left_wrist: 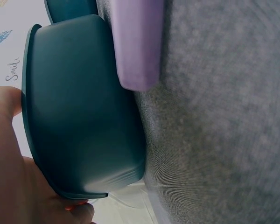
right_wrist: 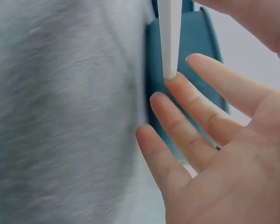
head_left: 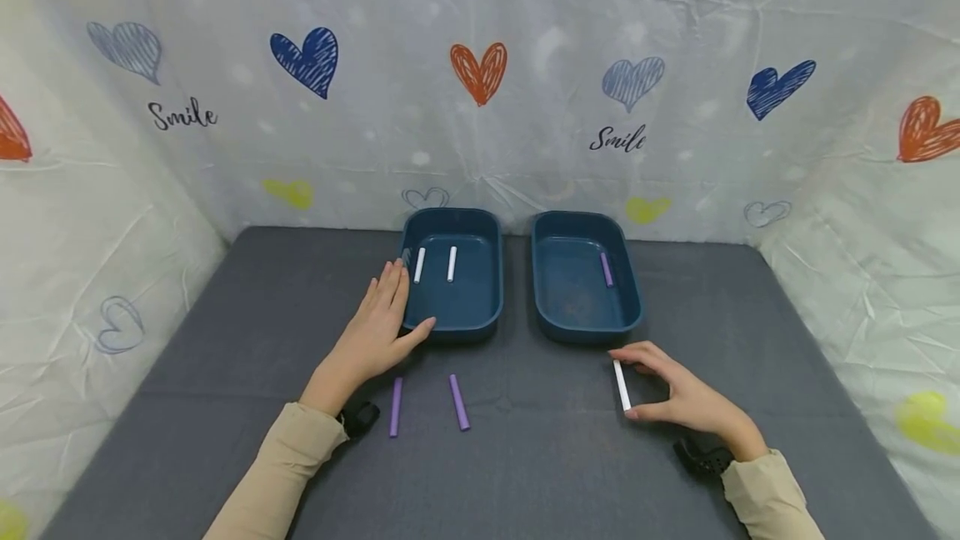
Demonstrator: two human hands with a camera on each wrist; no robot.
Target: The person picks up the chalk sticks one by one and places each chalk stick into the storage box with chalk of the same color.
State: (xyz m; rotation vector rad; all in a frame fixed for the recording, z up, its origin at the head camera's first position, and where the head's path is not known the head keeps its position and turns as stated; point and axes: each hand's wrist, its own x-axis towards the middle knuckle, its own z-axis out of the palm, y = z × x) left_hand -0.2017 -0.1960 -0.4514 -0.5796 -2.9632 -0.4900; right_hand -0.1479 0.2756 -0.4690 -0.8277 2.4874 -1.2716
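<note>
- The left hand (head_left: pixel 375 332) rests flat against the left tray (head_left: pixel 452 273), fingers straight along its 9 o'clock wall and thumb at the near corner; it steadies the tray without gripping anything.
- The right hand (head_left: pixel 686 394) pinches the white stick (head_left: pixel 622 385) end to end, forefinger at its far tip and thumb at its near tip; the other fingers are spread loosely. The stick lies on the grey mat (head_left: pixel 225 315), at 5 o'clock from the right tray (head_left: pixel 585 277) and just beside its near rim.
- Sorting by colour looks to be under way: two white sticks (head_left: pixel 435 264) lie side by side in the left tray, and one purple stick (head_left: pixel 606 268) lies in the right tray.
- Left to do, by my reading: the white stick in the right hand is not yet in a tray, and two purple sticks (head_left: pixel 427 403) lie on the mat at 6 o'clock from the left tray, untouched.
- So about half seems done: three sticks placed, three outside.
- A heart-printed cloth (head_left: pixel 480 65) hangs behind at 12 o'clock.
</note>
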